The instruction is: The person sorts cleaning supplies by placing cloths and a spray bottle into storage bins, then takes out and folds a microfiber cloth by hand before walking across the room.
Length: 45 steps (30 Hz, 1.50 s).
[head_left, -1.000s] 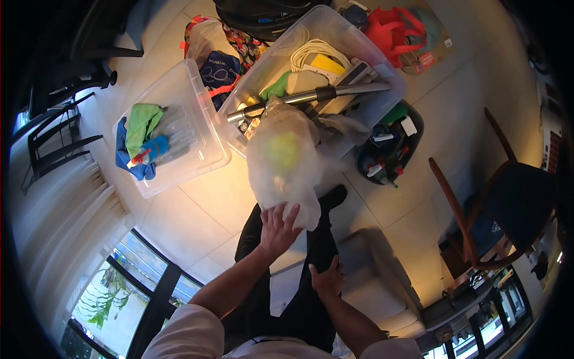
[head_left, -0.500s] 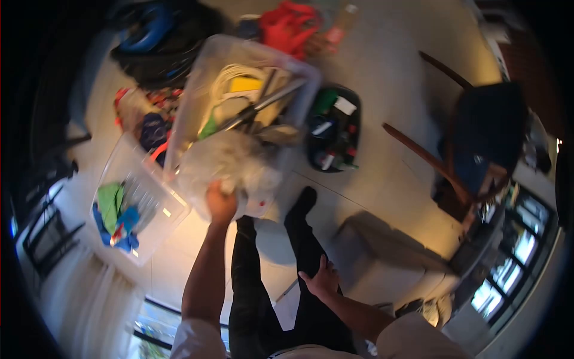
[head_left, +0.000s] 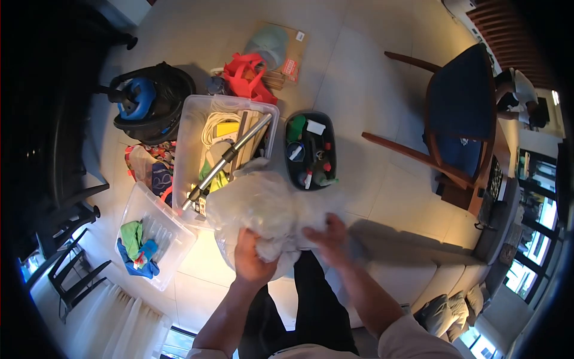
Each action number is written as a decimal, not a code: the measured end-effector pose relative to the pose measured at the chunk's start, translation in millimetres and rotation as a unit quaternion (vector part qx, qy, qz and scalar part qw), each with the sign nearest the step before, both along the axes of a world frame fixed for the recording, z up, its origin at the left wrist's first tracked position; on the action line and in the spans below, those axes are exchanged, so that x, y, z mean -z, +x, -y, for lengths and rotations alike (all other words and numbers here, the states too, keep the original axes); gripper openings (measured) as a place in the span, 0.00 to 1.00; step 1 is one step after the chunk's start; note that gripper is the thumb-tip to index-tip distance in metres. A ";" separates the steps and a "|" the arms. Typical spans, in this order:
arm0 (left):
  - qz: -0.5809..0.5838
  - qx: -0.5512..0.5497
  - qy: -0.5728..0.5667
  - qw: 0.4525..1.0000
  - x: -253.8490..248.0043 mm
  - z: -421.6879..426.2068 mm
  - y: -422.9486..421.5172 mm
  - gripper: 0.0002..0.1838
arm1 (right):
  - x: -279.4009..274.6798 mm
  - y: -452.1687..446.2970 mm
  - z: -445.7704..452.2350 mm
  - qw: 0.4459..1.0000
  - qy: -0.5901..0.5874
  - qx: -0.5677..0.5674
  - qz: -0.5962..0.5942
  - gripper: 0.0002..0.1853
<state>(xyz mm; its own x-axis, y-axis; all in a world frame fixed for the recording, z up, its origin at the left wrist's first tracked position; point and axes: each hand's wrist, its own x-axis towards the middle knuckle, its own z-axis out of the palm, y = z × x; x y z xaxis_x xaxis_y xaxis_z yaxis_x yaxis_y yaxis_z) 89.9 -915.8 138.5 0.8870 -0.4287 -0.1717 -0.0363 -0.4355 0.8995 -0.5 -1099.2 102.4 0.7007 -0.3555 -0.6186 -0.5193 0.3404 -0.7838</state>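
A crumpled bundle of translucent plastic wrap (head_left: 257,200) hangs in front of my legs and hides the near end of the storage bin. My left hand (head_left: 254,257) is closed on its lower left part. On the right, my right hand (head_left: 327,238), slightly blurred, pinches the bundle's edge. Just beyond stands the clear plastic bin (head_left: 186,128). A metal tube (head_left: 236,149) lies slantwise across it, over coiled cable (head_left: 216,127), a yellow item (head_left: 227,129) and long flat pieces.
A dark caddy (head_left: 311,157) of bottles stands right of the bin. Left are a clear lid-like tray (head_left: 173,248) with cloths, a patterned bag (head_left: 158,173) and a black-and-blue vacuum cleaner (head_left: 155,102). A red bag (head_left: 245,78), chair (head_left: 457,113) and sofa (head_left: 394,281) surround this.
My right hand has left my leg and come up to the plastic wrap. The bundle has moved right and spread wider, my left hand still on it. The view has shifted.
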 end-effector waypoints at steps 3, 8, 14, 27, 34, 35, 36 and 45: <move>0.074 -0.004 0.057 0.996 -4.4 17.2 -0.3 0.30 | -21.2 -12.5 64.4 0.991 -0.133 0.030 -0.002 0.19; 0.001 -0.014 0.082 0.996 17.6 2.2 -25.9 0.28 | -39.7 54.7 144.1 0.958 -0.210 0.154 0.125 0.13; -0.297 -0.065 0.243 0.921 181.8 -126.6 -156.7 0.22 | -2.7 152.5 226.7 0.944 -0.203 0.237 0.107 0.13; -0.446 -0.288 0.216 0.819 186.2 -191.8 -254.5 0.28 | 247.9 271.4 292.2 0.752 -0.643 -0.098 -0.106 0.34; -0.415 -0.291 0.171 0.845 188.1 -152.4 -210.1 0.26 | 282.8 248.0 175.2 0.788 -0.588 -0.182 -0.001 0.31; -0.427 -0.282 0.185 0.839 188.9 -150.0 -204.8 0.24 | 291.3 232.8 160.1 0.802 -0.572 -0.171 0.018 0.30; -0.438 -0.274 0.198 0.833 191.4 -148.0 -198.5 0.23 | 289.4 212.7 136.3 0.823 -0.540 -0.173 0.034 0.27; -0.055 -0.022 0.393 0.918 300.0 -123.2 -44.9 0.16 | 153.3 -106.8 -80.3 0.839 -0.224 -0.470 -0.157 0.39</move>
<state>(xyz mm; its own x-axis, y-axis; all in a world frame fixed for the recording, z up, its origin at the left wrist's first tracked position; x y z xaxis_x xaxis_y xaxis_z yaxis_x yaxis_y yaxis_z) 45.0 -792.6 -161.6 0.8591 -0.0982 -0.5024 0.0689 -0.9503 0.3035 -107.3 -1019.0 -50.9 0.6288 0.0169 -0.7773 -0.5983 -0.6280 -0.4977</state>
